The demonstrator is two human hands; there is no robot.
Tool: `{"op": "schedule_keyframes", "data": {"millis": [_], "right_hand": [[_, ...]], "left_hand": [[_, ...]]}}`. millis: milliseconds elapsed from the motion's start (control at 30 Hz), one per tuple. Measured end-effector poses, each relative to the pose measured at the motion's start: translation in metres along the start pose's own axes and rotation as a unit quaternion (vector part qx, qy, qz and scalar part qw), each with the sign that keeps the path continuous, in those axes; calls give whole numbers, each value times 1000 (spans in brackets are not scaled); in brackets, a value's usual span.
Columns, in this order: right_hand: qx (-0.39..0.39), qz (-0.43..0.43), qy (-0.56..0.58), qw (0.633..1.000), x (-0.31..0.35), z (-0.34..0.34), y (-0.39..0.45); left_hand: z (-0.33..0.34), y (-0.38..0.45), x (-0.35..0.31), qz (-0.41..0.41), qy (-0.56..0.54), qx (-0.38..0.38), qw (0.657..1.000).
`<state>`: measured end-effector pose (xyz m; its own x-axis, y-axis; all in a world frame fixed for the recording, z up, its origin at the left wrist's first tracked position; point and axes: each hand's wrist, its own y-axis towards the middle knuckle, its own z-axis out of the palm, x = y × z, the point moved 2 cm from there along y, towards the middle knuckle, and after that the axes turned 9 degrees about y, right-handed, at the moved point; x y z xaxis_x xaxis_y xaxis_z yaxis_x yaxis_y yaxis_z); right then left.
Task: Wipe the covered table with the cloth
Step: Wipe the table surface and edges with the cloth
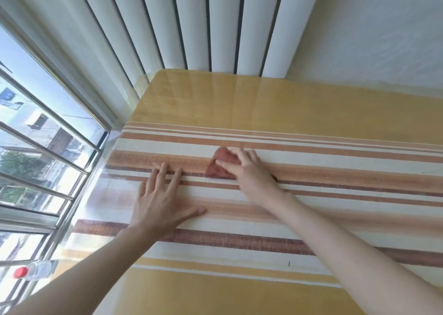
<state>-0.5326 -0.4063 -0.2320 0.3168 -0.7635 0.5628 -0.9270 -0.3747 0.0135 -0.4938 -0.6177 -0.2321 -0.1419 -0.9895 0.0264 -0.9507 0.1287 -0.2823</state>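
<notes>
The table (275, 113) wears a yellow, cream and brown striped cover under a glossy clear sheet. A small reddish-brown cloth (219, 165) lies on the stripes near the middle. My right hand (247, 171) presses down on the cloth with fingers spread flat, hiding its right part. My left hand (163, 202) rests flat on the cover, fingers straight, a hand's width to the left of the cloth and a little nearer to me, holding nothing.
A barred window (43, 147) runs along the table's left edge. A clear plastic bottle with a red cap (33, 271) lies on the sill at lower left. White vertical blinds (191, 27) hang behind the far edge, and a pale wall (371, 32) is at the right.
</notes>
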Motion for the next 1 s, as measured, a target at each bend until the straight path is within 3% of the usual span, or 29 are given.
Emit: {"op": "schedule_keyframes", "data": {"millis": [133,233,567,700,800,900,1000], "right_hand": [[-72,107,-36,991,-44,-21,69],[-102,131,-71,984,-39,-14,89],[12,-44,-10,999,56,50,-7],[55,-107,-30,992,56,41,-48],[54,-53,-71,995,19,10,-48],[5,64,-94,993,-28,-22,-34],[-33,127,-88,987,-63,-44,-26]], "left_hand": [[0,1,14,11,26,5,1000],[2,3,14,18,45,7,999],[12,-34,6,2,-3,-3,1000],[12,-46,6,7,0,11,1000],[5,-39,1,31,-2,13,999],[-7,-24,-17,66,-17,5,998],[-14,-4,-44,85,-27,3,996]]}}
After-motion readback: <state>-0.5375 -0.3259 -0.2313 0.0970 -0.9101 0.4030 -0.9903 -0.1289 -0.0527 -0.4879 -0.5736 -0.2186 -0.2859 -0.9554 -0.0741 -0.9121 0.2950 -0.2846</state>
